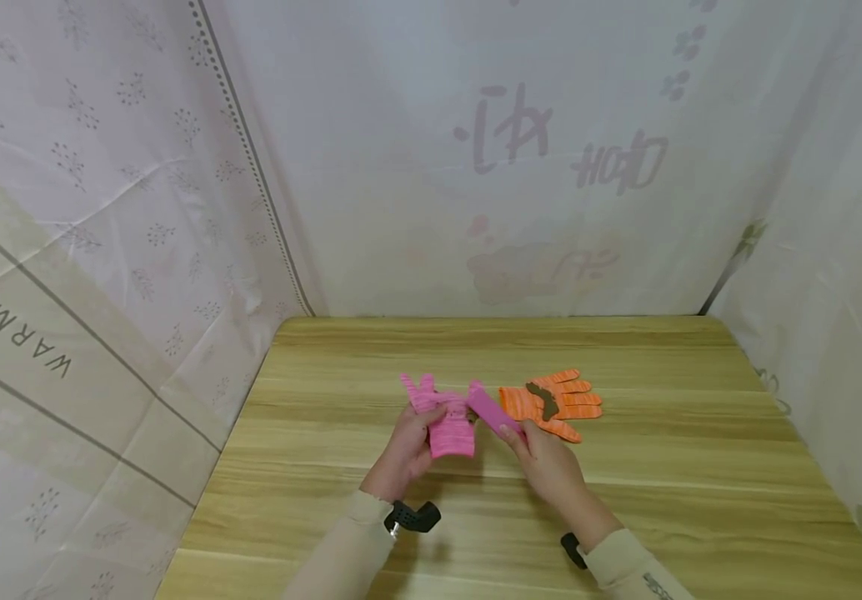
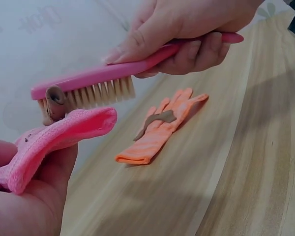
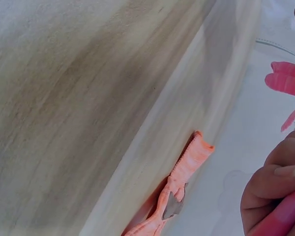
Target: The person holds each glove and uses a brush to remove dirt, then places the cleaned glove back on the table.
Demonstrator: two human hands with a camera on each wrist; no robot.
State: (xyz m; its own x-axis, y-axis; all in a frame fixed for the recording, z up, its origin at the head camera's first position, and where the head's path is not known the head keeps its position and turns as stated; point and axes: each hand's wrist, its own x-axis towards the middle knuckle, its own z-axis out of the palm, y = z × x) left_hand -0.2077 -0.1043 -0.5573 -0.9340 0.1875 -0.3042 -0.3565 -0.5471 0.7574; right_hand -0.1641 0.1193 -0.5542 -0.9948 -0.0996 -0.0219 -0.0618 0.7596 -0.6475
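Over the wooden table [image 1: 701, 467], pink glove [image 1: 452, 437] gripped in the left hand [image 1: 408, 442], thumb laid across the top. Other left fingers inside or beneath the cuff: cannot tell which. Just beside it, pink brush [image 1: 494, 411] held by its handle in the right hand [image 1: 551, 467], head end toward the glove.

From the head, only the smooth back of the brush visible. From the left wrist, pale bristles [image 2: 108, 93] pointing down, with a curled brown lump [image 2: 55, 103] at their far end, seemingly against the knit. From the right wrist, mostly table, with curled right fingers around the handle and pink glove fingers cut off by the border.

Pink knit streaked lighter, a few glove fingers sticking up and away from the person, cuff toward the person, small dark specks near the left thumb. Flat on the wood just past the brush, orange glove [image 1: 569, 400], cuff toward the brush, fingers pointing right, brown patch [image 1: 548, 403] across the middle.

Along the table's straight back edge, patterned cloth [image 1: 401, 167]; more cloth down both sides. Broad wood grain left of the left hand, right of the orange glove and behind both gloves.
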